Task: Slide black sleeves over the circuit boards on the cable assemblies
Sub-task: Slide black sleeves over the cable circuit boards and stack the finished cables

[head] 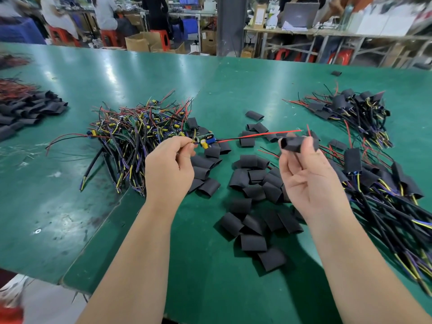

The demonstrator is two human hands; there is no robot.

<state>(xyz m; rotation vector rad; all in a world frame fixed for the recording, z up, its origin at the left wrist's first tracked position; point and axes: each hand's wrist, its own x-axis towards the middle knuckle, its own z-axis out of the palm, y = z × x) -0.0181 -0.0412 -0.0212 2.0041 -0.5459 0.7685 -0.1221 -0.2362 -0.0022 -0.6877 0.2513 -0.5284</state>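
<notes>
The left hand is closed in a pinch, thumb and forefinger gripping a cable assembly just beside its small green circuit board. The board carries a yellow capacitor and a blue part and is held in the air above the green matte surface. From the board a thin red and black wire pair runs to the right, its tips passing just above the right hand. The right hand, palm turned to the camera, pinches a short flattened black sleeve between thumb and fingertips, its lower fingers loosely curled. The sleeve's open mouth faces left toward the board, and the wire tips lie outside it. Below and between the hands a scatter of loose black sleeves lies on the surface. Behind the left hand sits a tangled heap of unsleeved cable assemblies with bare boards and coloured wires. To the right a pile of sleeved cable assemblies lies against the scatter, with another sleeved pile farther back. At the far left edge a heap of black sleeves rests beside red wires.
</notes>
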